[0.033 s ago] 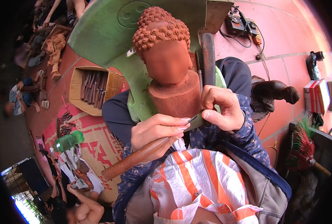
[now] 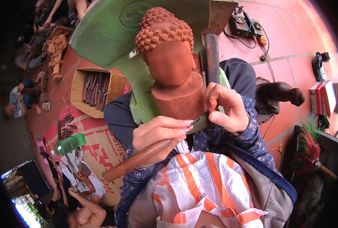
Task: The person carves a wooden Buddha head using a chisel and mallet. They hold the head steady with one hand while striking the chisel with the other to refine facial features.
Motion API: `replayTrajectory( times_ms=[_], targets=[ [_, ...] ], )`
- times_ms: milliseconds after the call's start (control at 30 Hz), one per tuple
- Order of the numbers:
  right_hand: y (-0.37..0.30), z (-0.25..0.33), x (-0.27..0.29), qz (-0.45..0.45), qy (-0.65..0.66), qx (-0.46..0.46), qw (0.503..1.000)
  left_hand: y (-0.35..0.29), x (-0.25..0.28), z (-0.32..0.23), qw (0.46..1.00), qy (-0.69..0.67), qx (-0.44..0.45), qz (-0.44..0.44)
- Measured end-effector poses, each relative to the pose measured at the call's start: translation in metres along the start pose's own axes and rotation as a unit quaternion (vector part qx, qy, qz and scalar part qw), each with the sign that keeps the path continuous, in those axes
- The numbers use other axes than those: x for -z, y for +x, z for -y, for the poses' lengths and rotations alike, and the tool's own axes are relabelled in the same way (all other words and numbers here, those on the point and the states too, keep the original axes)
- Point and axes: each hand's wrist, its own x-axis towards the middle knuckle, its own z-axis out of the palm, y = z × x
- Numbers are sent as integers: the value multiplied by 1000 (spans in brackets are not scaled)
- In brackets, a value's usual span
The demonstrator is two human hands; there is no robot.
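My left hand (image 2: 157, 137) is closed round a wood-carving chisel with a brown wooden handle (image 2: 138, 159). The thin dark blade (image 2: 195, 121) points up and right from my fingertips. Just beyond the blade, my right hand (image 2: 230, 108) is raised with loosely curled fingers and the thumb apart from the index finger; nothing shows in it. A reddish-brown carved wooden head (image 2: 169, 64) with curled hair stands upright on its round base before me. Beside it lie a thick dark rod (image 2: 212, 57) and a slim tool (image 2: 203, 64), the rod passing behind my right hand.
Under the carving is a green plastic seat (image 2: 104, 34). A cardboard box (image 2: 77, 97) of chisels, loose tools (image 2: 65, 124) and a green bottle (image 2: 70, 143) lie left. A dark carving (image 2: 277, 95) and a black power unit (image 2: 243, 28) with cables sit right. Other people work at far left.
My right thumb and fingers have shifted slightly up and away from the blade's tip. My left hand and the chisel have hardly moved.
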Motion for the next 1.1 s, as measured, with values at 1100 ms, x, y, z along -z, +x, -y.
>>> replayTrajectory(
  times_ms=[1100],
  targets=[
    [36,-27,-27,-92,-280,75,953,29,-33,5,973,174,21,-150]
  ],
)
